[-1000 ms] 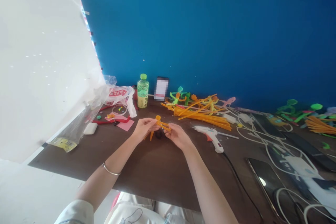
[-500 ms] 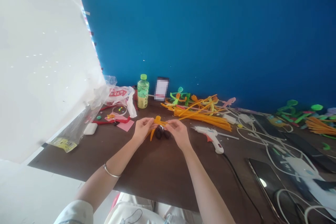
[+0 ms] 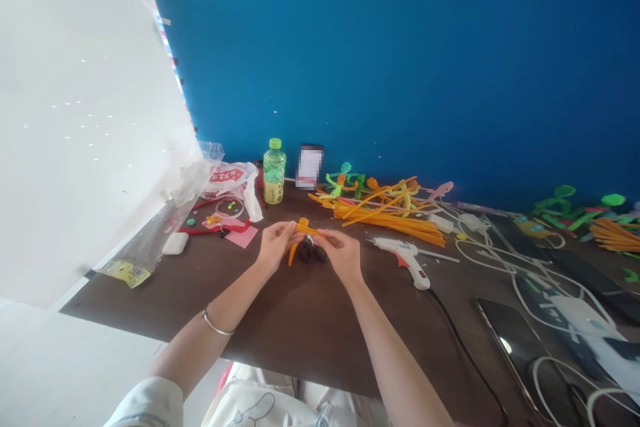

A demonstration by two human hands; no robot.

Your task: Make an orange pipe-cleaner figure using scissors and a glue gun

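Left hand (image 3: 276,245) and right hand (image 3: 343,253) covered the ends of the orange piece (image 3: 306,229), and the dark-looped tool (image 3: 305,252) sat partly lost behind them! Blocky blur swallowed the upright phone's screen (image 3: 309,167); the bottle's (image 3: 274,173) lettering was too small to read. The right edge chopped an orange bundle (image 3: 614,233), the bottom edge the pale sleeve (image 3: 153,401)!

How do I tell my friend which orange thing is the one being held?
Find the blue wall, then the dark brown table below it. Near the middle, the left hand and right hand hold the orange piece between them. Unlike the orange bundle lying nearby, it is pinched in both hands.
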